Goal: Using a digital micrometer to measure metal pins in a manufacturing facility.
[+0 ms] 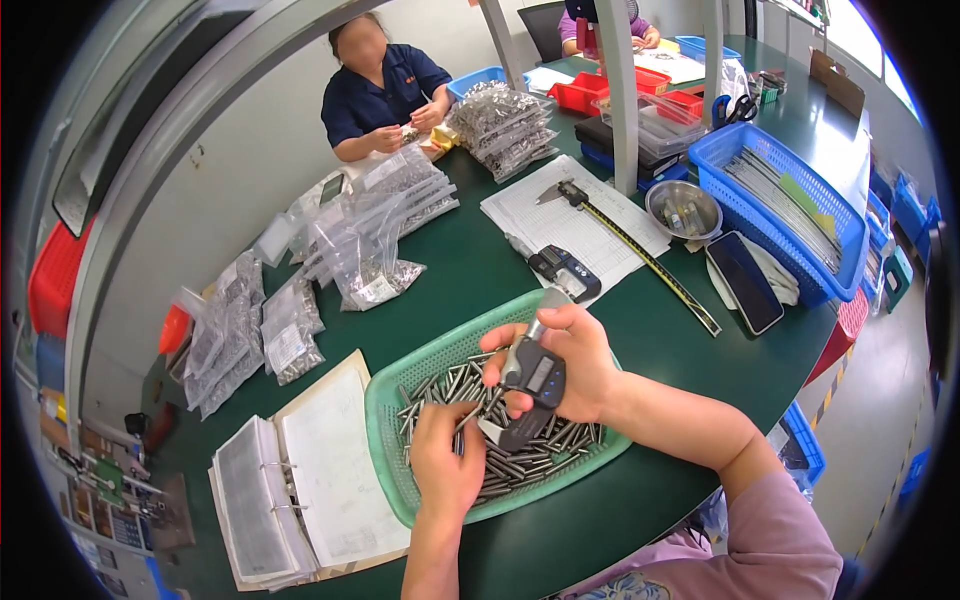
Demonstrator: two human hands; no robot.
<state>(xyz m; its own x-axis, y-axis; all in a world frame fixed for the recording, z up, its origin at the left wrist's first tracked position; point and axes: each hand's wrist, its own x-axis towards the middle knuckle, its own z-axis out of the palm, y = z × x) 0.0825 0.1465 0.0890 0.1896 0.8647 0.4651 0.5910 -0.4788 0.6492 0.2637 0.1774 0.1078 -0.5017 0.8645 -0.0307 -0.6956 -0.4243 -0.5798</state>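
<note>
Reference: the green basket (376, 440). I am watching from the remote end.

Above the basket's middle, the right hand (583, 370) is gripping a micrometer (540, 388), fingers wrapping its frame. The left hand (445, 460) is pinching one metal pin (467, 417) at the micrometer's mouth; whether the pin is touching the measuring faces, I am not able to tell.

Risk 1: if the pinch is slackening, the pin could be dropping among the loose pins (560, 440) inside the basket, and I would be losing track of it. Likely cause: smooth, narrow metal.
Risk 2: if the pin is sitting tilted, the reading could be coming out false.
Risk 3: a slipping right grip could be sending the micrometer onto the pins.

Left of the basket, an open binder (340, 480) is lying just beside it; the nearby left forearm could be nudging its pages. Beyond the basket's far rim, a second micrometer (562, 268) is resting on paper (515, 205); a basket shove could be knocking it.
</note>
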